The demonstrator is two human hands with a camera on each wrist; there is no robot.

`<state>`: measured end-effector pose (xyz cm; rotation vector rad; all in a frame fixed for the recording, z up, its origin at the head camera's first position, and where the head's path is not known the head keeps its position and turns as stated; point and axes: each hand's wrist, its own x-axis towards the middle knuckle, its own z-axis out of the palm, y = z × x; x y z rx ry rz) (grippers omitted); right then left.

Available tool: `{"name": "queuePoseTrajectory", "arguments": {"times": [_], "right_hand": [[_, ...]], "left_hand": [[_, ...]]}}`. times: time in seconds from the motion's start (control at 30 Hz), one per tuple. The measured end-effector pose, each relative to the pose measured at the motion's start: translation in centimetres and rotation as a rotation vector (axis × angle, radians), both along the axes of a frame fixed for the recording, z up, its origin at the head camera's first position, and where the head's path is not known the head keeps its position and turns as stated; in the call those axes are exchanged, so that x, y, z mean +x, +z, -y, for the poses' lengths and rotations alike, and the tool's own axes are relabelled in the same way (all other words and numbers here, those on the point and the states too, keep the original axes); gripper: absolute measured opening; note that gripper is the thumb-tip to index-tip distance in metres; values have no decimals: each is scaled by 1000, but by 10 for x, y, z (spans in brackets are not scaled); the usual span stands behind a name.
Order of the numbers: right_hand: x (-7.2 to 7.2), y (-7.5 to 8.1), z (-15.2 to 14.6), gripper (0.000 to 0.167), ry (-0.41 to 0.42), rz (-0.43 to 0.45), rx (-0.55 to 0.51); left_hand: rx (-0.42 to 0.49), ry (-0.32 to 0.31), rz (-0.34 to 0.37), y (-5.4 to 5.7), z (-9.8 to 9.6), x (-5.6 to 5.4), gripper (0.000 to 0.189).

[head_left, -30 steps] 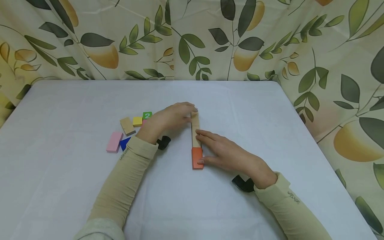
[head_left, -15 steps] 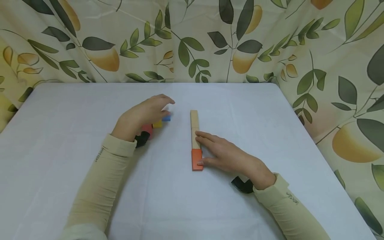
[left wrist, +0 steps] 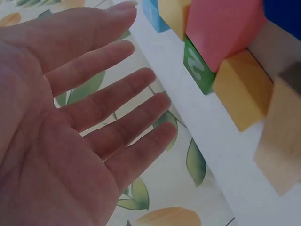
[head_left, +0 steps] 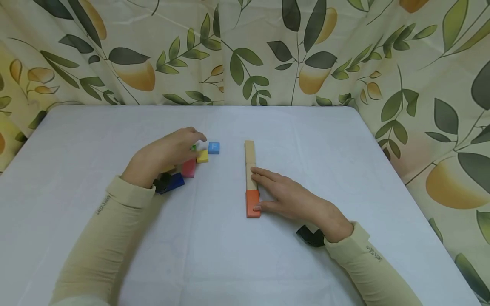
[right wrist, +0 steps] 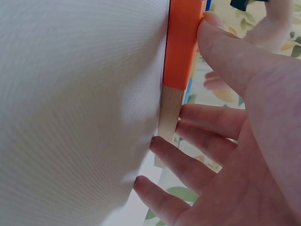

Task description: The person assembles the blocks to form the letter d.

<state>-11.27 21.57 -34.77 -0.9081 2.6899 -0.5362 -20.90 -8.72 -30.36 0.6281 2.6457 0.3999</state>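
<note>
Down the middle of the table runs a straight row of blocks: an orange block [head_left: 252,204] at the near end, then plain wooden blocks [head_left: 250,152] beyond it. My right hand [head_left: 287,193] lies along the row's right side, thumb on the orange block and fingertips against the wood. Over the loose blocks on the left, my left hand [head_left: 162,155] hovers with fingers extended and nothing held. Beneath and around it are a red block [head_left: 189,168], a yellow block [head_left: 202,157], a light blue block [head_left: 214,148], a dark blue block [head_left: 173,183] and a green numbered block [left wrist: 198,66].
A white cloth covers the table [head_left: 306,136]. Behind it and on the right hangs a leaf-patterned curtain [head_left: 260,51]. In the left wrist view, a wooden block [left wrist: 282,136] stands near an orange-yellow block [left wrist: 244,89].
My left hand has left the far end of the row and swung left over the loose blocks, uncovering the light blue and yellow ones. The right hand has stayed in place.
</note>
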Motion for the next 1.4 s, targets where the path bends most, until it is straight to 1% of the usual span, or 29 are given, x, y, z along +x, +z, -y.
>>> {"name": "queuePoseTrajectory", "arguments": {"times": [0.13, 0.27, 0.43, 0.53, 0.6, 0.8, 0.87, 0.97, 1.1, 1.3, 1.4], "right_hand": [[0, 0, 0, 77, 1, 1, -2], [1, 0, -1, 77, 0, -3, 0], [1, 0, -1, 77, -1, -2, 3], [1, 0, -1, 77, -1, 2, 4], [2, 0, -1, 77, -2, 3, 5], [1, 1, -1, 77, -2, 4, 8], [1, 1, -1, 77, -1, 2, 8], [1, 1, -1, 78, -1, 3, 5], [1, 1, -1, 77, -1, 4, 7], [1, 1, -1, 77, -3, 5, 9], [1, 1, -1, 77, -4, 8, 13]], "left_hand": [[-29, -26, -28, 1, 4, 5, 47], [-56, -40, -24, -1, 6, 6, 46], [-72, -6, 46, -5, 7, 8, 50], [-60, 13, 65, -8, 7, 10, 54], [-52, 17, 58, -10, 8, 11, 55], [-35, 2, -11, -14, 9, 15, 56], [-32, 10, -18, -15, 9, 15, 56], [-36, 14, -10, -16, 8, 15, 57], [-49, 5, 0, -16, 6, 16, 58], [-80, 5, 17, -14, 1, 19, 55], [-78, -14, 17, -15, -1, 20, 54]]}}
